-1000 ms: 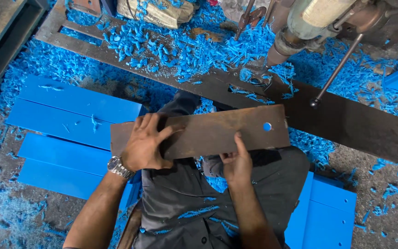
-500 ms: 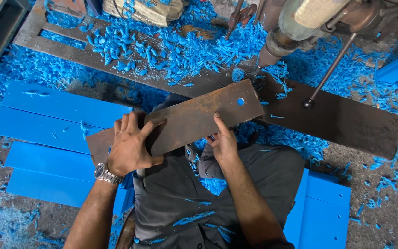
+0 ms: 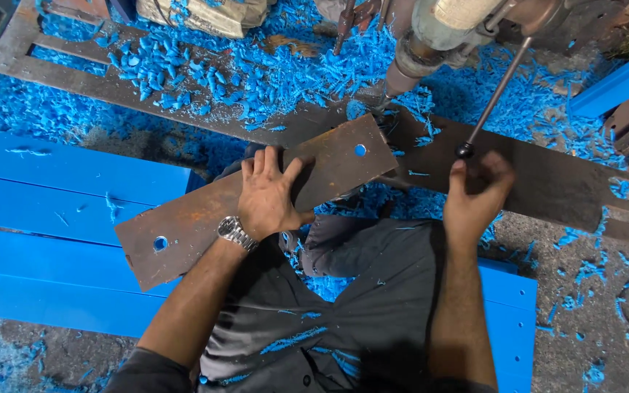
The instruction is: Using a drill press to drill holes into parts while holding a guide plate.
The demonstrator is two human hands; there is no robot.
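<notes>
Left hand (image 3: 269,195) flat on rusty steel plate (image 3: 256,196), right hand (image 3: 475,195) half-closed at drill lever knob (image 3: 464,151), blue shavings (image 3: 256,80) around

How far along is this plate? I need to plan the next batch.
Two holes already show in the rusty plate, one near each end. The left hand presses it flat under the drill; the right hand reaches the lever knob. Whether more holes remain cannot be told.
</notes>
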